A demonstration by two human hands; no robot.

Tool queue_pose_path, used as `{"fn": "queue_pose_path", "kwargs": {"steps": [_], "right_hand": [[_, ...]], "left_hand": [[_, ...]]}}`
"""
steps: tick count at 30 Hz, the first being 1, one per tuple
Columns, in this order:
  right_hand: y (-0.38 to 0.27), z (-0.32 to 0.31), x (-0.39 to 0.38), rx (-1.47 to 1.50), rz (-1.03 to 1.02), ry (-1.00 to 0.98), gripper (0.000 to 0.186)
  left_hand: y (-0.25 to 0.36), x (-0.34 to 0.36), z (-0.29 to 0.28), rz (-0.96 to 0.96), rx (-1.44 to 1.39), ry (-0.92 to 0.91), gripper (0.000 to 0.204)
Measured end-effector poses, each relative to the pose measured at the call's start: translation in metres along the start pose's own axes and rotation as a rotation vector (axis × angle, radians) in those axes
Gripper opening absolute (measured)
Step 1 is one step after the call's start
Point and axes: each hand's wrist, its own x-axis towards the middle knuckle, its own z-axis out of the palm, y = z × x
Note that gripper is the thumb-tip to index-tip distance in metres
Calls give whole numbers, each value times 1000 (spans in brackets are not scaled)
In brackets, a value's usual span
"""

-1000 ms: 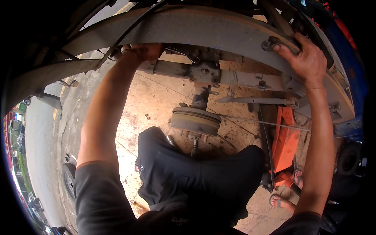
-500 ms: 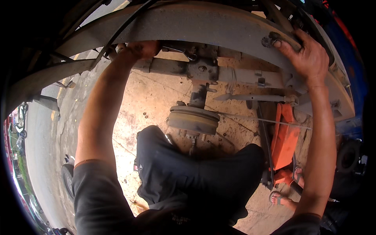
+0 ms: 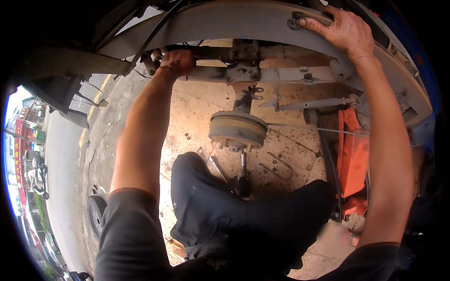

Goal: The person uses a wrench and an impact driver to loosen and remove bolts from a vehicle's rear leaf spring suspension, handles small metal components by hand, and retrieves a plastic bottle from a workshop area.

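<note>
My left hand (image 3: pixel 179 63) is closed round a metal wrench (image 3: pixel 215 60) under the curved grey steel beam (image 3: pixel 225 21); the wrench's far end reaches the dark bracket (image 3: pixel 243 70) on the axle assembly. At the upper right, my right hand (image 3: pixel 349 37) grips the edge of the same beam, thumb on its face beside a black greasy patch. Below the bracket, a rusty round brake drum (image 3: pixel 237 129) with studs sits on the axle end. A power tool with a socket (image 3: pixel 243 182) and a silver bar (image 3: pixel 218 168) lie by my knees.
An orange jack (image 3: pixel 349 168) stands at the right, below a grey rod (image 3: pixel 309 104). U-shaped bolts (image 3: pixel 276 167) lie on the stained floor. A spare wheel (image 3: pixel 96 215) is at the left beside the road (image 3: pixel 61 154), where parked scooters show. Dark frame members overhang the upper left.
The view has shifted, showing the tool below the drum more fully. My right hand and the beam appear higher and further left in the picture. Both hands keep their hold.
</note>
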Motion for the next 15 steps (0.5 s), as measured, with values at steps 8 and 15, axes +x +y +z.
{"fn": "queue_pose_path", "kwargs": {"steps": [8,15], "right_hand": [[-2,-26,2,130,50,-121,100],[11,-10,-9,129,28,-13,95]], "left_hand": [[94,-103,-64,-5,-332,-426,20],[187,-132,-35,-495,-1874,-396,19]]}}
